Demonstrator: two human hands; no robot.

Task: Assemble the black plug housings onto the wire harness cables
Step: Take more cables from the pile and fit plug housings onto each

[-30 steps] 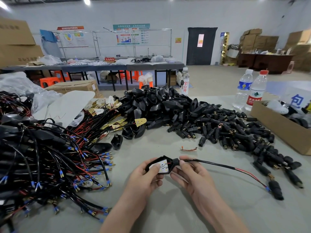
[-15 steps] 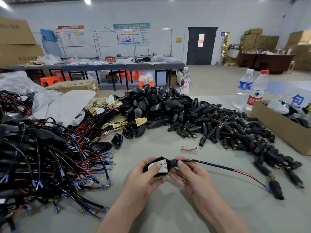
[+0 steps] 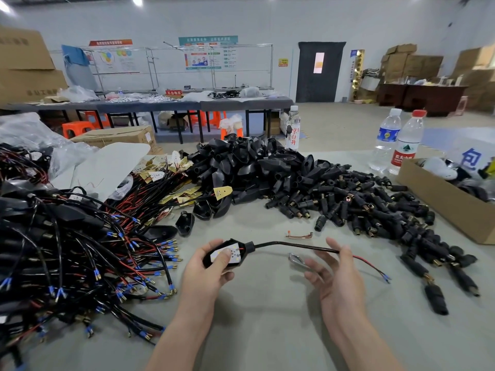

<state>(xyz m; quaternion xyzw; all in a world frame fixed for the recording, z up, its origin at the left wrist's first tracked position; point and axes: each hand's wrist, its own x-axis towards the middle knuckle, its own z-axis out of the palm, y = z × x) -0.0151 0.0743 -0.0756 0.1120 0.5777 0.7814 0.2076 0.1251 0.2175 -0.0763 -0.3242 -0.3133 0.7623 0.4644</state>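
Left hand (image 3: pixel 206 269) grips black housing (image 3: pixel 227 257); right hand (image 3: pixel 336 277) open under cable (image 3: pixel 294 246)

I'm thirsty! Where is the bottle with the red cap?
The red-capped bottle stands far right on the table in the head view, beside the blue-labelled bottle, behind the cardboard box.

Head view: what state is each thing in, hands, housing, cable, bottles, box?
left hand, grips the black housing.
right hand, open, fingers spread by the cable.
black housing, open side up, white board seated inside.
cable, enters the housing's neck; far end bare, no plug.
red-capped bottle, upright, closed.
blue-labelled bottle, upright, closed.
cardboard box, open at top.
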